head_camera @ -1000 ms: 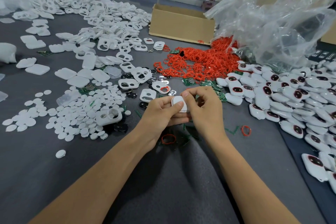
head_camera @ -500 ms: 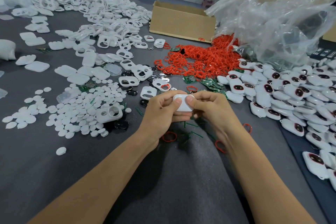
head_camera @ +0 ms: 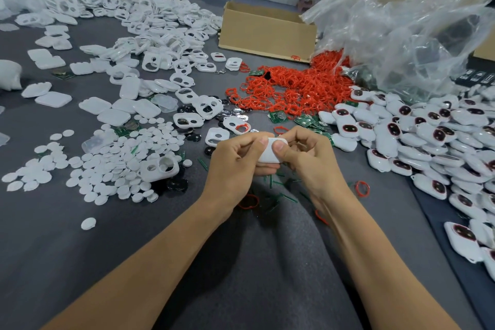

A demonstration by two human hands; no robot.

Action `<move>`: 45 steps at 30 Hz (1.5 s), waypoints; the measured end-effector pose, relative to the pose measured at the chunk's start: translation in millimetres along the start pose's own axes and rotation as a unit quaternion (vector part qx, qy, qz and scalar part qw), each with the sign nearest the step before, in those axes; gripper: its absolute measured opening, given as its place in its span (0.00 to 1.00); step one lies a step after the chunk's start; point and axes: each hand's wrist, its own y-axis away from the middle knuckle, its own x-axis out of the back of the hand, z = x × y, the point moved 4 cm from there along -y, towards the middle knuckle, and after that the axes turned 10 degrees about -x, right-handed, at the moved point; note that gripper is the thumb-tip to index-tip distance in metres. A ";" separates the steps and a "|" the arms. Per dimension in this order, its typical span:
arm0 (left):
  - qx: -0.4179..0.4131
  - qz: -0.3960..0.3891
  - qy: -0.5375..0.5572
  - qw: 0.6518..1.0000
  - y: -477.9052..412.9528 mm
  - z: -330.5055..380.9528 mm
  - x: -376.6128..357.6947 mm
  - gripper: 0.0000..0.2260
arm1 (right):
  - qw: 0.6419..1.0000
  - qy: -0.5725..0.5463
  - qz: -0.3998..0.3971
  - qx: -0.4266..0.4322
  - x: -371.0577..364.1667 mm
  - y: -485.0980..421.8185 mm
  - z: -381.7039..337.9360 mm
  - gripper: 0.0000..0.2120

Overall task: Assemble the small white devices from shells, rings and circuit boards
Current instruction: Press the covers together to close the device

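Note:
Both hands hold one small white device (head_camera: 270, 155) just above the grey table (head_camera: 80, 262). My left hand (head_camera: 235, 163) grips its left side with the thumb on top. My right hand (head_camera: 310, 161) grips the right side, thumb pressed on the shell. Fingers hide the device's underside. Empty white shells with cut-outs (head_camera: 160, 167) lie to the left. A heap of red rings (head_camera: 294, 88) sits behind the hands. Green circuit boards (head_camera: 278, 116) lie near that heap. Finished white devices (head_camera: 417, 136) pile up on the right.
Several white round discs (head_camera: 112, 169) are scattered at left. A cardboard box (head_camera: 265, 32) stands at the back. A crumpled clear plastic bag (head_camera: 401, 24) fills the upper right. Loose red rings (head_camera: 362, 188) and green slivers (head_camera: 281, 195) lie under the hands.
Both thumbs have shifted on the white device and press it together; the hands stayed in nearly the same spot, with the device turned slightly between the fingers.

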 end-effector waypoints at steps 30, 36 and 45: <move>-0.001 0.049 0.044 0.998 -8.7 -0.4 14.4 0.18 | 0.999 0.030 0.030 -0.021 -2.7 4.1 -2.9 0.17; -0.016 -0.004 -0.009 1.000 -5.4 3.2 9.0 0.19 | 0.994 -0.022 -0.036 -0.105 -3.5 3.7 4.1 0.14; -0.029 -0.010 0.001 1.000 -5.5 6.6 8.4 0.18 | 0.993 -0.049 -0.024 -0.106 -1.7 3.7 2.8 0.15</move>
